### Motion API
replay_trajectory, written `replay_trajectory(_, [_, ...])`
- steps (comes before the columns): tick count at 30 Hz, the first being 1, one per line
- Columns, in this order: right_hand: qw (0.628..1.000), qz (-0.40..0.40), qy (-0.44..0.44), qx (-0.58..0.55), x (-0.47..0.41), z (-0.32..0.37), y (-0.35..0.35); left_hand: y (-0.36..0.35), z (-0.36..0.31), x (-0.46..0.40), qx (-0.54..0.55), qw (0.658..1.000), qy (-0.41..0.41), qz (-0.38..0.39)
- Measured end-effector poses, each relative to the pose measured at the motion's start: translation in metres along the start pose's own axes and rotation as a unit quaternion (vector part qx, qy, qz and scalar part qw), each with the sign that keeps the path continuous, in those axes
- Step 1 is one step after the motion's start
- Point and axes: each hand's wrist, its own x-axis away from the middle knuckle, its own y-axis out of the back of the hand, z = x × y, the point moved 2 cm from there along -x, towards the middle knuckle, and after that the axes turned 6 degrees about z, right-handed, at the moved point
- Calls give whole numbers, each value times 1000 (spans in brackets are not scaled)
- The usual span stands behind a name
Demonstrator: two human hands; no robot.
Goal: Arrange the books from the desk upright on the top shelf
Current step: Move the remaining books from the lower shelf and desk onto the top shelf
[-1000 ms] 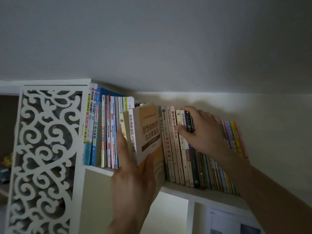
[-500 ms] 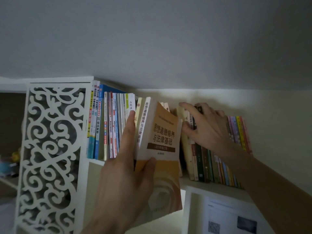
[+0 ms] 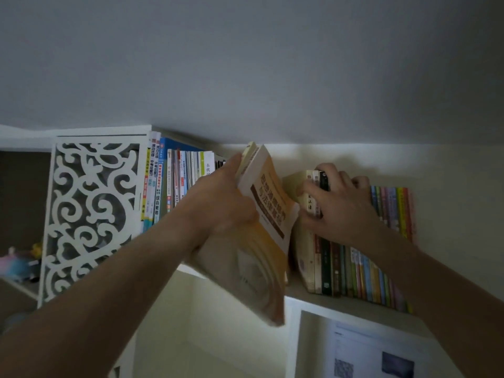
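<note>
On the top shelf [image 3: 354, 305] there is an open gap between the left row of books [image 3: 174, 184] and the right row of books [image 3: 362, 271]. The tilted orange book [image 3: 268, 241] in the left hand [image 3: 226, 205] partly fills this gap. The ceiling [image 3: 245, 64] is close above the books.

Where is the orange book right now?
The orange book is tilted in the left hand, in the gap between the two rows on the top shelf.

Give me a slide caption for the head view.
Left hand tilts orange books toward the shelf gap; right hand braces the row.
</note>
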Motion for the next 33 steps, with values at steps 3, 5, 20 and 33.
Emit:
replay_trajectory(3, [1000, 12, -3, 7, 2, 1, 2, 0, -12, -25, 23, 999, 23, -16])
replay_trajectory(5, [1000, 17, -6, 9, 2, 2, 5, 2, -21, -40, 36, 997, 44, -44])
replay_trajectory(20, [996, 45, 28, 76, -7, 25, 5, -108, 7, -23, 85, 966, 4, -245])
replay_trajectory(33, [983, -167, -75, -30, 35, 20, 17, -168, 17, -27, -20, 918, -78, -388])
